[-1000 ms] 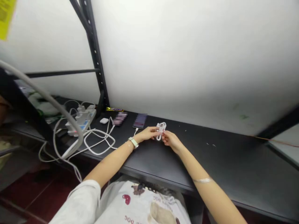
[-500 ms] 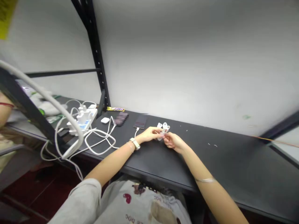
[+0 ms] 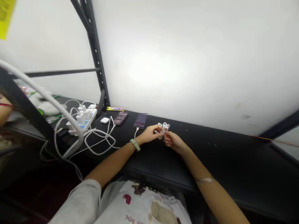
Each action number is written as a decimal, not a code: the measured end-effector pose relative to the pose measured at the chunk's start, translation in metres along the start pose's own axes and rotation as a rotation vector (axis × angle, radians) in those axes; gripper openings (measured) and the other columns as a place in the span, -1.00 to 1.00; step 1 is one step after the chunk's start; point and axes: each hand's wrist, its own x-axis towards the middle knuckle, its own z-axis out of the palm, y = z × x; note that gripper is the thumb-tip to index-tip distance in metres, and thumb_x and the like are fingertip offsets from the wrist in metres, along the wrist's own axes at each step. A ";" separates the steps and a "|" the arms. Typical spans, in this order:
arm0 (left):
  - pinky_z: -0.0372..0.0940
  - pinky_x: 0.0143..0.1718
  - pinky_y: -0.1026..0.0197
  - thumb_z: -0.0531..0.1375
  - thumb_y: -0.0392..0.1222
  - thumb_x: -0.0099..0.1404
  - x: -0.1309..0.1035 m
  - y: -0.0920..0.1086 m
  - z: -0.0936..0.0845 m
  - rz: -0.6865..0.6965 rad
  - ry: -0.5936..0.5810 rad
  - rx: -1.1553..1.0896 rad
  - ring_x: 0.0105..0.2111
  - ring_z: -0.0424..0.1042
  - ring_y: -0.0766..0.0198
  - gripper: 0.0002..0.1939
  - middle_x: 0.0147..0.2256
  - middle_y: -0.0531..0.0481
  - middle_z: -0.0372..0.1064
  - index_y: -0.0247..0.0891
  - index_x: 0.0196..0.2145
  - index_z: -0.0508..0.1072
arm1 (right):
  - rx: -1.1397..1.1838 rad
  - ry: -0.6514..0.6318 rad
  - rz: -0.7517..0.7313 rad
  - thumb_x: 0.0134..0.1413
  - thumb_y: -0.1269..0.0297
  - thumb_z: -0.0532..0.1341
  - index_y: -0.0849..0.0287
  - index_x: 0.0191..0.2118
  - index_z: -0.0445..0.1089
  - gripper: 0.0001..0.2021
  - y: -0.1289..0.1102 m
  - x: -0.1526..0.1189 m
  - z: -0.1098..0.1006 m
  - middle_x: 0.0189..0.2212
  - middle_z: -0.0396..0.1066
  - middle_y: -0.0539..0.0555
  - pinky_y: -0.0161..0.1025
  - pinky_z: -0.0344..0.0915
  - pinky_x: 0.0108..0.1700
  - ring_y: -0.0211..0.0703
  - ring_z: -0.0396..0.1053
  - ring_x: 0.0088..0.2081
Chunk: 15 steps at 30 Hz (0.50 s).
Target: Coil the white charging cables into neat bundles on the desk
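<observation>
In the head view, the left hand (image 3: pixel 150 133) and the right hand (image 3: pixel 172 140) meet near the middle of the frame, fingertips pinched narrow on a small white cord bundle (image 3: pixel 164 126) between them. Pale loops stick up above the fingers; the lower part is mostly hidden. As far as can be judged, the cord is gathered into a compact bunch but not set down or let go; whether anything fastens it is too small to tell.

The hands work above the black tabletop (image 3: pixel 224 165), nearer its back edge along the wall (image 3: pixel 187 62) than its front edge, which runs just before the person's shirt (image 3: pixel 140 202). Leftward, room looks tighter: a phone (image 3: pixel 140 120) with a cable plugged in lies just beside the left hand, then a blurred phone (image 3: pixel 120 118), a white case (image 3: pixel 105 120), looping white cables (image 3: pixel 99 154) and a loaded power strip (image 3: pixel 93 116) by the metal post (image 3: pixel 97 53). Toward the right of the frame the surface stretches much farther, offering the wider room, with small pale flecks on it.
</observation>
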 end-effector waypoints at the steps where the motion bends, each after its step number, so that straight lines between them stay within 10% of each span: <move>1: 0.21 -0.28 0.31 0.28 -0.09 0.09 0.001 -0.001 0.001 -0.013 -0.001 -0.024 -0.34 0.35 0.33 -0.69 -0.35 0.01 0.39 -0.32 -0.24 0.44 | -0.016 0.010 -0.028 0.26 0.14 0.08 0.27 -0.36 0.29 -0.71 0.001 0.000 0.001 -0.62 0.16 -0.16 -0.48 0.01 -0.71 -0.49 0.01 -0.71; 15: 0.35 -0.42 0.24 0.17 -0.11 0.26 0.004 -0.006 -0.005 -0.437 -0.155 -0.404 -0.44 0.39 0.35 -0.74 -0.35 0.00 0.37 -0.33 -0.16 0.36 | -0.584 0.251 -0.510 0.07 0.22 0.17 0.13 -0.51 0.27 -0.80 -0.003 -0.011 0.016 -0.60 0.17 -0.06 -0.33 0.04 -0.46 -0.26 0.11 -0.55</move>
